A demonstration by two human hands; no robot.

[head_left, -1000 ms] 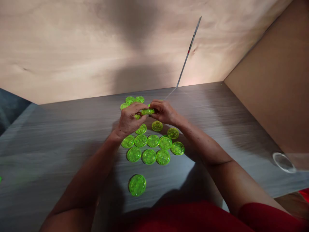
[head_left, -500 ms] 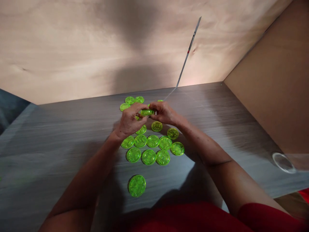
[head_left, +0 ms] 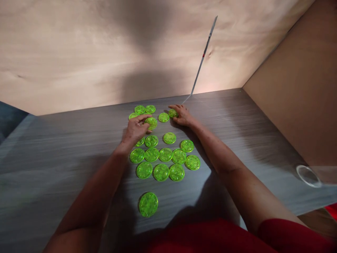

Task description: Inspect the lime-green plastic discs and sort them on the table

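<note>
Both your hands have parted since the frame of half a second ago: then they met around one coin, while now the left hand [head_left: 135, 130] has it alone and the right hand [head_left: 182, 115] sits off to the right over another.

From the head view, your left thumb and fingers pinch the held coin [head_left: 151, 123], a translucent green plastic disc, by its left edge, its broad face turned up toward you. You can't tell from here whether it is clear of the wood-grain table [head_left: 237, 140]. Your right fingers and thumb stand spread around the far-right coin [head_left: 173, 113], mostly hidden by the hand; whether they press on its rim cannot be told.

Here is the relation that counts: that far-right coin lies just left of your right palm, within the fingers' span, and your right hand is clearly the nearer one. Between your two hands sits the middle coin [head_left: 163, 117], flat on the table, apart from the held coin. Being round, these discs have no long axis to line up with. Nearer your body, a row of four coins [head_left: 165, 154] lies flat, almost edge to edge.
</note>
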